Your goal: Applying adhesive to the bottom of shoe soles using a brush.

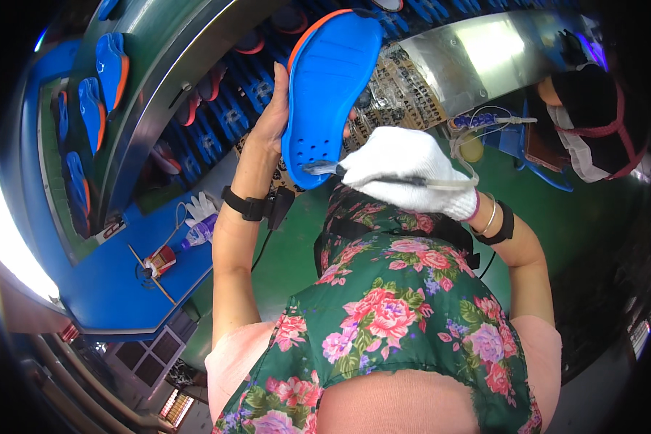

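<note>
Left hand [271,116], bare, fingers wrapped round the edge of a blue sole [330,94] with an orange rim, held upright, chest-high in front of the worker, above the bench. Right hand [405,177], in a white knit glove, fingers closed on a thin brush [383,177]; the bristle end touches the sole's lower part near a cluster of small holes. A black strap sits on each wrist.

Worker wears a green floral apron [390,304] over pink sleeves.

Surface: a blue bench [123,282] runs along the left. On it lie a small red-and-white container [160,260], a thin stick beside it, a clear bottle [199,231] and a pair of white gloves [201,206]. Floor under the worker is green.

Room: a curved metal guard [173,87] borders a conveyor; more blue-and-orange soles [112,69] ride on it at upper left, and blue pieces fill the tray behind the held sole. Steel panel [477,58] at upper right reflects bright light. Another person [593,123], dark-capped and masked, sits at far right. A lit window shows at the left edge.
</note>
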Motion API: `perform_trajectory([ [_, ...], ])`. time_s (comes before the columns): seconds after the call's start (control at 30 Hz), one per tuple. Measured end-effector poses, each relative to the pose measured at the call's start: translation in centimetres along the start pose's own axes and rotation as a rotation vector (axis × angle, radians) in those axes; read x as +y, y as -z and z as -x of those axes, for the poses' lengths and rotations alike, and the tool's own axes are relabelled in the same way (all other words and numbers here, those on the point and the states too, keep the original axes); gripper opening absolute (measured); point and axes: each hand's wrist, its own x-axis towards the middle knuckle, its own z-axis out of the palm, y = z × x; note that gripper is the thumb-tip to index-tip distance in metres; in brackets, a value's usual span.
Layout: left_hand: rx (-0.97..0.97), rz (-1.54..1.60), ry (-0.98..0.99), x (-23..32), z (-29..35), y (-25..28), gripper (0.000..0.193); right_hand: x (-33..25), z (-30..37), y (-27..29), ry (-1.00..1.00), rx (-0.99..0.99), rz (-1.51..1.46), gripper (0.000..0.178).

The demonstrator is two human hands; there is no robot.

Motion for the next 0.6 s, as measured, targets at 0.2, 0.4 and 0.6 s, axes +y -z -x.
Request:
perform_trajectory([
  [0.2, 0.146, 0.175, -0.182, -2.5, -0.5, 0.1, 0.113, -0.2, 0.2, 1.6, -0.445, 0.19, -0.502, 0.014],
  [0.4, 0.288, 0.094, -0.503, -6.3, -1.8, -3.1, 0.064, 0.4, -2.1, 3.0, -0.205, 0.374, -0.038, 0.019],
  [0.6, 0.511, -0.422, -0.478, -7.4, -0.3, -1.5, 0.049, 0.5, -1.4, 4.0, -0.155, 0.296, 0.065, 0.016],
])
